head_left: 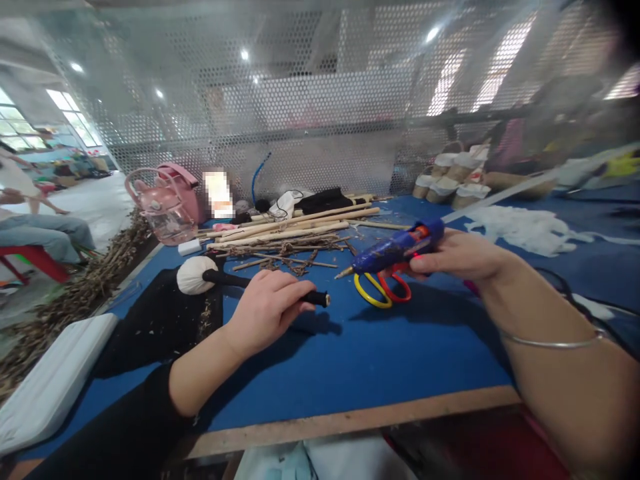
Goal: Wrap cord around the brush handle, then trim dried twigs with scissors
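Note:
My left hand (267,305) is closed around a black-wrapped stick (316,298) with a white padded ball (193,275) on its far left end, held level just above the blue table (350,360). My right hand (457,255) grips a blue hot glue gun (395,249), its brass nozzle pointing left toward the stick's bare right end, a short gap apart. Scissors (383,288) with one yellow and one red handle loop lie on the table under the glue gun.
Pale wooden sticks (295,225) and dry twigs (293,252) lie behind the hands. A pink water jug (165,203) stands at back left, white fabric scraps (525,230) at right, a white foam pad (47,383) at near left. A perforated metal screen backs the table. A seated person is far left.

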Action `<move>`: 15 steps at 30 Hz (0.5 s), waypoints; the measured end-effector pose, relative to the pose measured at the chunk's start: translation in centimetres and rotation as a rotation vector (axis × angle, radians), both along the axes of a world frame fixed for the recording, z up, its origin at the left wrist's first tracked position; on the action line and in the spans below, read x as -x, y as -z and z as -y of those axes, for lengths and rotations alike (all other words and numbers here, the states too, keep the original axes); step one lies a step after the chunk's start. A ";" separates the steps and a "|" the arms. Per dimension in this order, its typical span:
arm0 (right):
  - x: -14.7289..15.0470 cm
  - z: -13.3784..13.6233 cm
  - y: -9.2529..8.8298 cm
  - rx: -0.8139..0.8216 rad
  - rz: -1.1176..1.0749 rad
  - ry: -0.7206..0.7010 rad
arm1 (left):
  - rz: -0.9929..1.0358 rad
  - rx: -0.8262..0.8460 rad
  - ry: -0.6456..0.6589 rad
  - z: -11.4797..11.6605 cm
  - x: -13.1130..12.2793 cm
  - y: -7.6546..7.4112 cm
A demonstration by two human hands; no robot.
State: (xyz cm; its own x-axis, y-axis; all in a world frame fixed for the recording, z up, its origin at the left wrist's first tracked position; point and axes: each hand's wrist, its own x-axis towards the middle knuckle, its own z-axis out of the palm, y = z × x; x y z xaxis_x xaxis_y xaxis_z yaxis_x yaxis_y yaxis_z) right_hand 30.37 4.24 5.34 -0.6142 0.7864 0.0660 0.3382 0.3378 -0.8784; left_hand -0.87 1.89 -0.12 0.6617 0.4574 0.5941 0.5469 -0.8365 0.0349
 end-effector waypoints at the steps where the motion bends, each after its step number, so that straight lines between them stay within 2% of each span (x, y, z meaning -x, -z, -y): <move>1: 0.3 0.0 0.0 0.003 0.020 -0.026 | -0.004 0.002 0.004 0.0 0.0 0.1; 5: 1.4 0.0 0.3 -0.003 0.036 -0.098 | -0.018 0.005 0.007 -0.2 -0.1 0.3; 15: 1.8 0.0 0.8 -0.014 0.062 -0.115 | -0.020 -0.006 0.004 -0.1 -0.2 0.2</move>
State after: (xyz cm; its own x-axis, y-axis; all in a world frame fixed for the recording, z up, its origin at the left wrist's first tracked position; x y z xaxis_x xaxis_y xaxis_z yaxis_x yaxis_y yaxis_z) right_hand 28.59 4.25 4.50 -0.7032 0.7101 0.0355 0.3502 0.3894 -0.8519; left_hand -0.70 1.97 -0.32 0.6750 0.4514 0.5836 0.5441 -0.8388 0.0193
